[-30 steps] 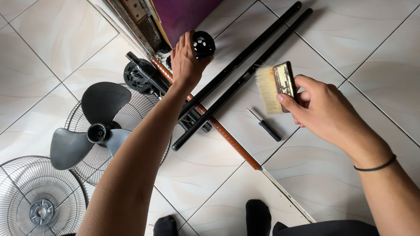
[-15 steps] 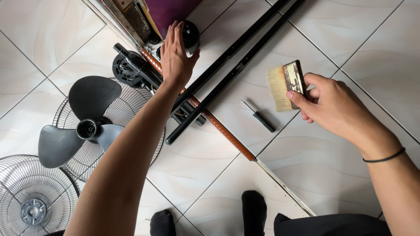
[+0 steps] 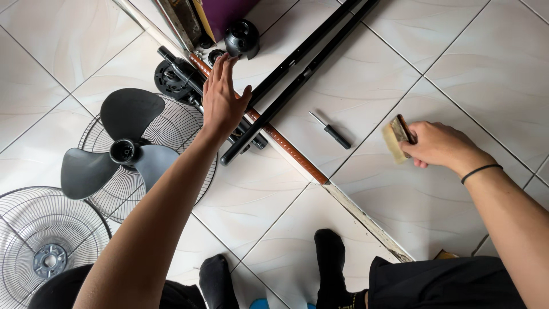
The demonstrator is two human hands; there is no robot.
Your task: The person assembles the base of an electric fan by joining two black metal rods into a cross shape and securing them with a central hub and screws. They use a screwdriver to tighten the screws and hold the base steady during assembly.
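left hand (image 3: 222, 98) open, empty, fingers spread over black poles (image 3: 297, 60), below a black cap (image 3: 242, 38). right hand (image 3: 440, 145) grips a brush (image 3: 396, 137), seemingly touching bare tile (image 3: 412, 200); screwdriver (image 3: 331, 131) nearby.

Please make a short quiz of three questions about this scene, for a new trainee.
1. True or false: the right hand grips a paintbrush low by the tiled floor.
2. What lies on the floor between the black poles and the paintbrush? A) screwdriver B) hammer C) pliers
3. Fill in: the fan blade rests on a wire ____.

Key
1. True.
2. A, the screwdriver.
3. Grille. The left hand is open above the poles, holding nothing.
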